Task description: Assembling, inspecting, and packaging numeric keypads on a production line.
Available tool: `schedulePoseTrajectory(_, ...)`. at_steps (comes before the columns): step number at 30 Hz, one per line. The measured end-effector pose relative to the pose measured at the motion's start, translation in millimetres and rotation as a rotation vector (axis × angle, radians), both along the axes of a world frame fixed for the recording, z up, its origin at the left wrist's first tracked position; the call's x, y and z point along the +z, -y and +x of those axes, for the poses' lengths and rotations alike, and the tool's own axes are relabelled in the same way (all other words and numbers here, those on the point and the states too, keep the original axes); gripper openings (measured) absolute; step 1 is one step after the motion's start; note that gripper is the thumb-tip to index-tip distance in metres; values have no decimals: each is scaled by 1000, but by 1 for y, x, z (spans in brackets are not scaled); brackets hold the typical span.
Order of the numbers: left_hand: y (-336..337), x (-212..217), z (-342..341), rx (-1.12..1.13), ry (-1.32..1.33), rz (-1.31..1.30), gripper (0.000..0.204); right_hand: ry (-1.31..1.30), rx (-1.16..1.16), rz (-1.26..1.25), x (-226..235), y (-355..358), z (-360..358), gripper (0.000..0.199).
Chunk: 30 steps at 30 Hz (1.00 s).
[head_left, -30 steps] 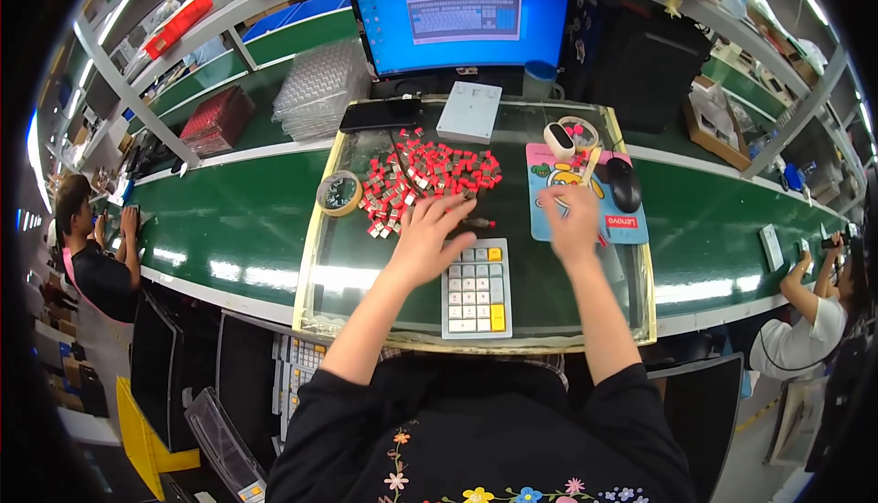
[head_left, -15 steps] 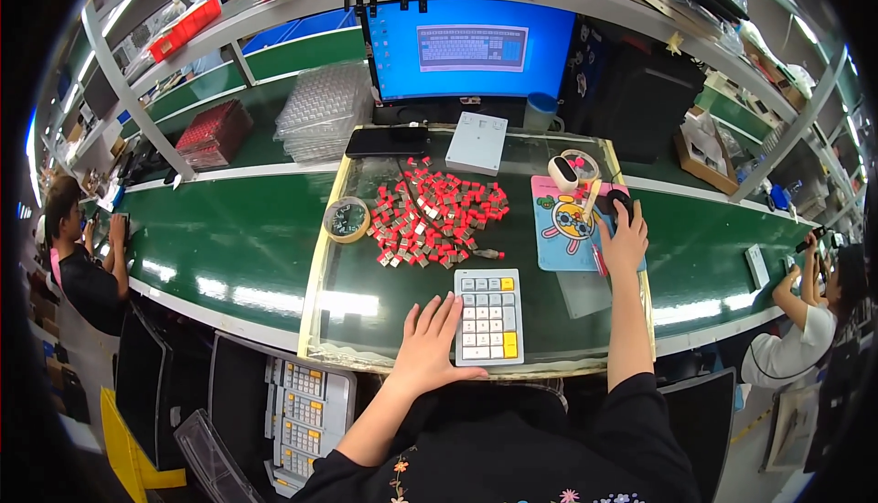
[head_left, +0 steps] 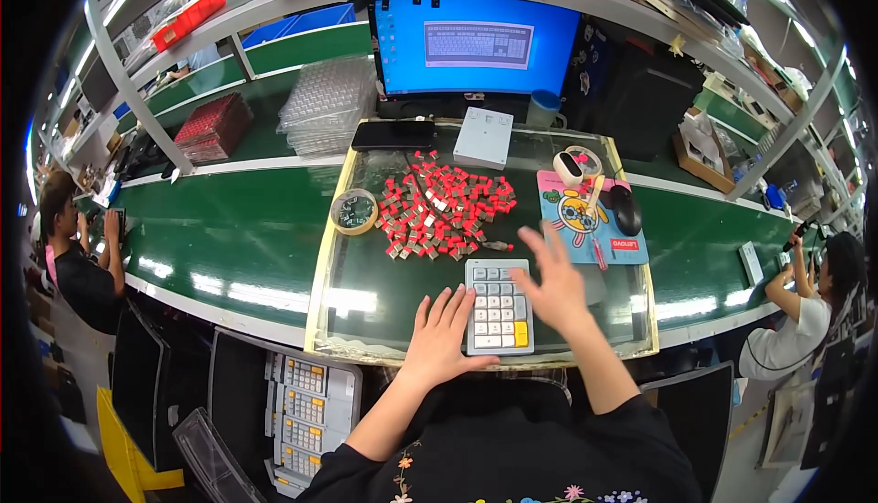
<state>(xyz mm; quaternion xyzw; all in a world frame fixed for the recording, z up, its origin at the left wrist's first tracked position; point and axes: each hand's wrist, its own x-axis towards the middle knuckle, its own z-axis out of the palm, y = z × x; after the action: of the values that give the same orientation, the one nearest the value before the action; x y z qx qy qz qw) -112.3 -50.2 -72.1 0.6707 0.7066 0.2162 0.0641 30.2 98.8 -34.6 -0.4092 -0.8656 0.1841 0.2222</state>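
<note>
Far off to the left of my left hand (head_left: 442, 338), another person sits at the long green bench (head_left: 219, 229), and a stack of little keypads (head_left: 306, 412) lies in a bin down below that hand. My left hand is flat and open on the glass sheet (head_left: 366, 302), holding nothing, with its fingertips touching the left edge of the small grey keypad (head_left: 498, 306). Half a second ago this hand lay lower and apart from the keypad, so it has slid up to it. Just above my left hand sits a round roll of tape (head_left: 355, 210), and beside that, past my fingers, is the pile of little red switches (head_left: 444, 210). The keypad lies between my two hands, close to the near edge of the glass. My right hand (head_left: 551, 283) is up in the air over the keypad's right side, fingers spread wide, gripping nothing. It looks blurry, so I think it is moving fast. A moment ago it was out on the black mouse (head_left: 626, 210) on the blue mouse pad (head_left: 585, 224); now the mouse is up and to the right of it, alone. I take it both hands are coming together at the keypad to work on it. Behind everything glows a blue screen (head_left: 476, 41).
</note>
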Motion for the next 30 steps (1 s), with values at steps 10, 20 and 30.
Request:
schedulePoseTrajectory(10, -3, 0, 3, -20, 2, 26, 99, 318, 52, 104, 9, 48, 3, 59)
schedulePoseTrajectory(20, -2, -3, 8, -17, 17, 79, 95, 241, 116, 323, 17, 75, 8, 58)
schedulePoseTrajectory(30, 1, -10, 6, 7, -77, 101, 94, 285, 241, 389, 24, 84, -12, 58)
